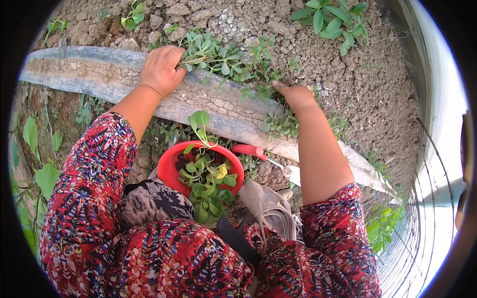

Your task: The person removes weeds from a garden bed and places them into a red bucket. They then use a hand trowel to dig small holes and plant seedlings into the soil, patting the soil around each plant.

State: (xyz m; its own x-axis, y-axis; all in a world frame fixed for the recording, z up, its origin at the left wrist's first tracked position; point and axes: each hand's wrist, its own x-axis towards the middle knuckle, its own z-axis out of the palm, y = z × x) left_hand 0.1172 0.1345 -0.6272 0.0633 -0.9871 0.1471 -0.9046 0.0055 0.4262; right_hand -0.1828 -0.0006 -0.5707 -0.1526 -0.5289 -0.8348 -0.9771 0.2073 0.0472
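Observation:
My left hand [163,69] is closed around the stems of a bunch of purslane-like weeds [208,54], whose leafy tips fan out to the right. Farther right, my right hand [296,96] reaches down among low weeds [257,70] at the soil; its fingers are mostly hidden, so any hold cannot be told. Both hands are above a strip of dirt-covered plastic film or flattened hose [223,100]. Below them stands a red plastic bucket [164,169] with leafy green seedlings [207,186] inside. Beside it lies a hand trowel with a red handle [248,149].
Clumpy bare soil [372,97] spreads beyond the strip. A larger leafy plant [331,20] grows at the upper right, a small seedling [134,16] at the upper left. Climbing leaves [46,178] hang at the left. Plastic sheeting [439,93] borders the right. A grey shoe [266,205] is near the bucket.

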